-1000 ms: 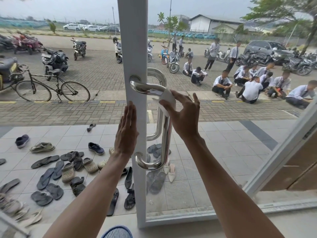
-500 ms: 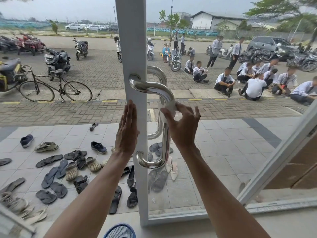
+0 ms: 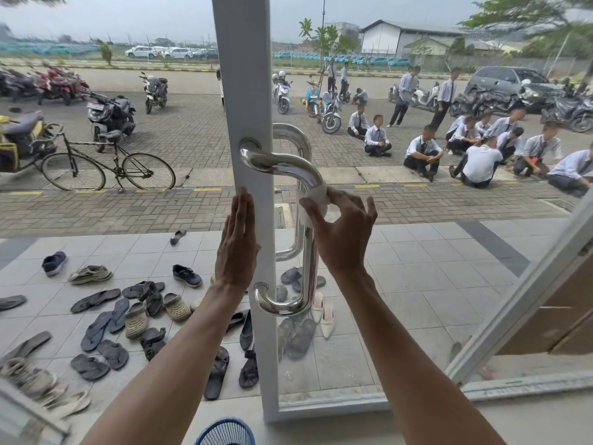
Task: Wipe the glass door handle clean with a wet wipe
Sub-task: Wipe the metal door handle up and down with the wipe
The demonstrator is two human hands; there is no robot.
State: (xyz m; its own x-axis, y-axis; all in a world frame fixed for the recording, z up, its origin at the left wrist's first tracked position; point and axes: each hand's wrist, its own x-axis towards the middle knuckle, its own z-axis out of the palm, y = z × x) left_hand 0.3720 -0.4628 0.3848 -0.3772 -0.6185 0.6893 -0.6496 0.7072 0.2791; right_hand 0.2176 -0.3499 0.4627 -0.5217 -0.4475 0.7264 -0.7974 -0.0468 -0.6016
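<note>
Handle (image 3: pixel 309 248): polished steel pull, mounted on the white door frame (image 3: pixel 247 91) at top and bottom; vertical bar sits just right of the frame.
Wet wipe (image 3: pixel 316 200): white, wrapped round the bar just below the upper bend.
Right hand (image 3: pixel 341 232): thumb and fingers closed round the wipe, pinched onto the bar; little finger raised clear.
Left hand (image 3: pixel 236 248): laid flat on the frame, fingers straight and together, nothing held.
Outside (image 3: pixel 134 311): shoes and sandals scattered on the tiles behind the glass.
</note>
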